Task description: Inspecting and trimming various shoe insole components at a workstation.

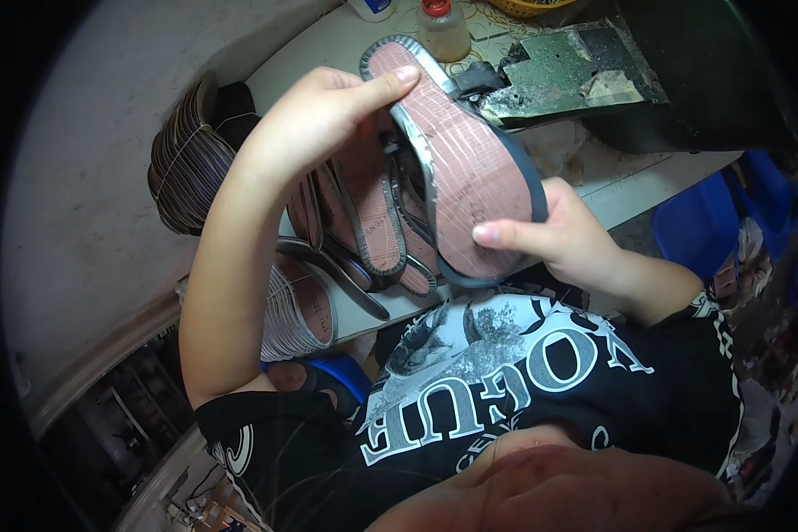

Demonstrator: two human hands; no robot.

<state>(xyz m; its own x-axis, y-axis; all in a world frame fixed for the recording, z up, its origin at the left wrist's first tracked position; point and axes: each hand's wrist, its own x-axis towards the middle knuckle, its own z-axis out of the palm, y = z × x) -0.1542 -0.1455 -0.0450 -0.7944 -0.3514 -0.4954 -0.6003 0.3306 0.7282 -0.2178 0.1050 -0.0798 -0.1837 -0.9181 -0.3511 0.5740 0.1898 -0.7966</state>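
A sandal footbed [474, 168] with a pinkish-brown face and a dark rim is held up at a slant above the table. My left hand [350, 102] grips its narrow far end, thumb on the face and the fingers mostly hidden behind. The broad near end is pinched by my right hand [563, 232], its thumb pressed on the face and its fingers round the back of the right edge. Shiny silvery material shows along the left edge. Just below my left hand lie several similar footbeds [377, 226], overlapping one another.
A tied bundle of soles [191, 164] leans by the wall at left. Another bundle [293, 306] sits at the table's near edge. Beyond are a worn green metal plate [576, 71], a jar with a red lid [443, 34] and a yellow basket [528, 7]. Blue plastic [696, 222] stands at right.
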